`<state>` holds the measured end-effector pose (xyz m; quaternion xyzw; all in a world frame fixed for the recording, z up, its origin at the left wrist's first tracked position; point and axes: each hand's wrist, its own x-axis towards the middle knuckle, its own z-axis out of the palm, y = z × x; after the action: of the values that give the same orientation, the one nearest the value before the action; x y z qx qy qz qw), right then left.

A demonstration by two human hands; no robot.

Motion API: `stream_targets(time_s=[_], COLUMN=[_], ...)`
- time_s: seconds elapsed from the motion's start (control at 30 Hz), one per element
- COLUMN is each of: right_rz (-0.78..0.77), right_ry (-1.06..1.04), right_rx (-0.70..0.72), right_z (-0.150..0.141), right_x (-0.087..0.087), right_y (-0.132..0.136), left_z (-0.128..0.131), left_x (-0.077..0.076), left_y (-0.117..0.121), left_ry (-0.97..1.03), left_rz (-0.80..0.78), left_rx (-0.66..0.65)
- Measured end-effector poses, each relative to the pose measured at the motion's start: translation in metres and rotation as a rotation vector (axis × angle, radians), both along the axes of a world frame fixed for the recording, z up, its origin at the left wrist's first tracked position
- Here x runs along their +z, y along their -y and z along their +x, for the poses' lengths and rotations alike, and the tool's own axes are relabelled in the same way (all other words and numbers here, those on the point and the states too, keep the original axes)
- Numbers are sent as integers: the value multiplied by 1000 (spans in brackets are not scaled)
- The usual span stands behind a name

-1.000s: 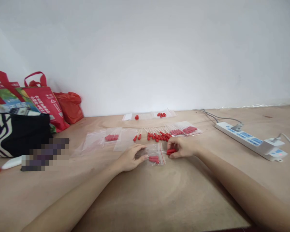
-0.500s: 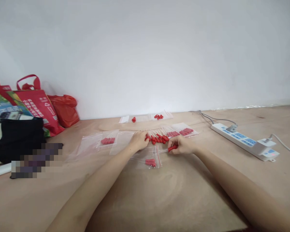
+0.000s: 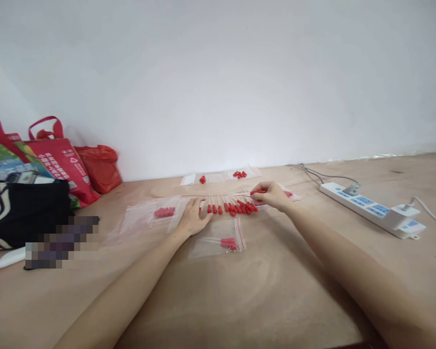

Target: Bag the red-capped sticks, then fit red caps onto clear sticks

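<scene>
Left hand [image 3: 193, 218] lay flat and open, fingers spread, palm down on a clear zip bag [image 3: 181, 213] at the left end of the row of red-tipped sticks [image 3: 236, 207], fingertips touching the nearest ones. Right hand [image 3: 271, 194] was pinched shut on one red-tipped piece [image 3: 257, 192] at the row's right end, just above the filled bags [image 3: 290, 195] there. Nearer the person, a small zip bag [image 3: 218, 241] with a few red pieces inside lay flat on the wooden counter [image 3: 261, 291], between the two forearms, touched by neither hand. Another bag with red pieces [image 3: 163, 212] sat left of the left hand. More bags [image 3: 221, 176] lay by the wall. White power strip [image 3: 370, 209] far right, well apart. Red tote bags [image 3: 61, 160] and a black striped bag [image 3: 25, 211] far left.
</scene>
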<state>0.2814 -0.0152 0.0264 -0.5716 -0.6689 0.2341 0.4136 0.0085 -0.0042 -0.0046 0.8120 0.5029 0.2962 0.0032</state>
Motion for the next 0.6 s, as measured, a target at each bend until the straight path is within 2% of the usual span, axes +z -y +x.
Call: stream_targets(time_s=[0.17, 0.27, 0.43, 0.6], right_rz=[118, 161, 156, 108], right_ry=[161, 252, 340, 341], right_rx=[-30, -10, 56, 98], right_z=[-69, -95, -117, -119], right_x=[-5, -7, -11, -17], right_y=[-15, -17, -16, -15], left_z=[5, 5, 4, 2], left_x=[-6, -8, -9, -9], left_y=[0, 0, 0, -2], left_ry=[-23, -3, 47, 62], left_rz=[0, 29, -9, -72], left_rx=[-107, -97, -80, -109])
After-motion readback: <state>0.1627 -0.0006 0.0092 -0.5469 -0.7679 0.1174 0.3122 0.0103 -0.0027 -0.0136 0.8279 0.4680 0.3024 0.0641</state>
